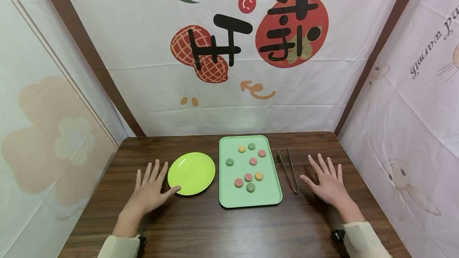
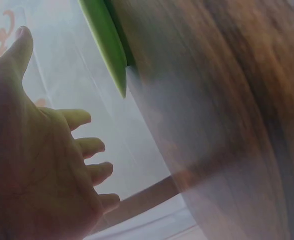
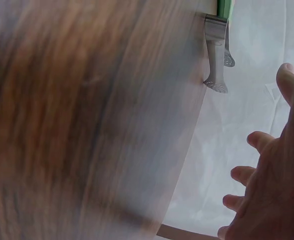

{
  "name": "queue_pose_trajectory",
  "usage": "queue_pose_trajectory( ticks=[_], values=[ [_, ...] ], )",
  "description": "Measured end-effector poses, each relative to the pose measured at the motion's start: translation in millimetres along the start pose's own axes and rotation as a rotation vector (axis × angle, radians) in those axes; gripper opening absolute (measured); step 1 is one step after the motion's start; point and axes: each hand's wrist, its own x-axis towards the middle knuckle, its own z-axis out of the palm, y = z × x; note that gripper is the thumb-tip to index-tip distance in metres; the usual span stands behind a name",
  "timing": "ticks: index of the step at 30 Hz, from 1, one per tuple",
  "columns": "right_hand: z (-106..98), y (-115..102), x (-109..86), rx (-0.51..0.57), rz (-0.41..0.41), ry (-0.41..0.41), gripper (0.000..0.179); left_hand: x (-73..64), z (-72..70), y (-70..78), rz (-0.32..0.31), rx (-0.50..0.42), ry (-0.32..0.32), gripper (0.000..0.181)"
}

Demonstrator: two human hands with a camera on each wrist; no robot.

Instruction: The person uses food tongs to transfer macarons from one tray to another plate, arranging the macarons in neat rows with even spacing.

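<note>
My left hand (image 1: 148, 190) is held over the table with fingers spread, its thumb overlapping the near-left rim of a yellow-green plate (image 1: 191, 173) in the head view. Nothing is in its palm (image 2: 47, 170). On the right, my other hand (image 1: 328, 184) also has its fingers spread, apart from the metal tongs (image 1: 295, 190). Those tongs lie with their ends pointing away from me. Between plate and tongs is a light green tray (image 1: 229, 198) bearing several small round macaron-like pieces: pink (image 1: 253, 161), yellow (image 1: 259, 176) and green (image 1: 250, 187).
Dark wood-grain table (image 1: 201, 230) lies under everything. A white printed cloth (image 1: 150, 90) rises behind its far edge, and similar cloth panels flank it left and right. Each wrist wears a dark strap below a pale sleeve (image 1: 120, 247).
</note>
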Motion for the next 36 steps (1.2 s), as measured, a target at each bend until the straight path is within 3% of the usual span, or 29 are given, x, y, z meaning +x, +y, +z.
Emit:
queue_pose_trajectory(
  ticks=[17,36],
  values=[
    [9,-5,-0.9,0.025,-0.016,-0.008,0.095,5.3,5.9,-0.2,0.042,-0.001,0.004,0.111],
    [22,-32,5.4,0.089,-0.099,-0.031,0.097,18.9,15.3,4.3,0.112,-0.027,-0.024,0.118]
  ],
)
